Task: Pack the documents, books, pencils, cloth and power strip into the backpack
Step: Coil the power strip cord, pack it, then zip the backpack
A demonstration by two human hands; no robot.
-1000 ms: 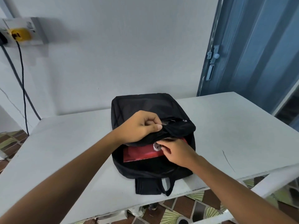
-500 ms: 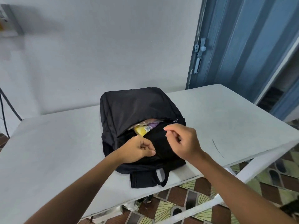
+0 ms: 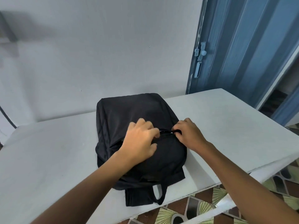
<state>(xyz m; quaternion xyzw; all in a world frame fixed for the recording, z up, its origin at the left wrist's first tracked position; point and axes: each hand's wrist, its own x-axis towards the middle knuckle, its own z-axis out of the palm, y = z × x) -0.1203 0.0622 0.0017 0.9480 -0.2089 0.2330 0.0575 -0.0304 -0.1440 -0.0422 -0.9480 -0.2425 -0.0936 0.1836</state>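
A black backpack (image 3: 134,113) lies flat on the white table (image 3: 48,151), its carry loop hanging over the near edge. My left hand (image 3: 139,143) rests on the bag's top flap, fingers bent and pressing the fabric down beside the zipper line. My right hand (image 3: 187,135) pinches the zipper pull at the bag's right side. The opening looks drawn together; none of the packed items show.
A blue door (image 3: 242,46) with a latch stands at the back right. A grey wall runs behind the table. Patterned floor tiles (image 3: 194,210) show below the near table edge. A dark cable (image 3: 6,118) hangs at the far left.
The bag's mouth was open, showing a red book and then yellow items; now the flap is pulled over and the contents are hidden. Both hands moved up onto the zipper line.
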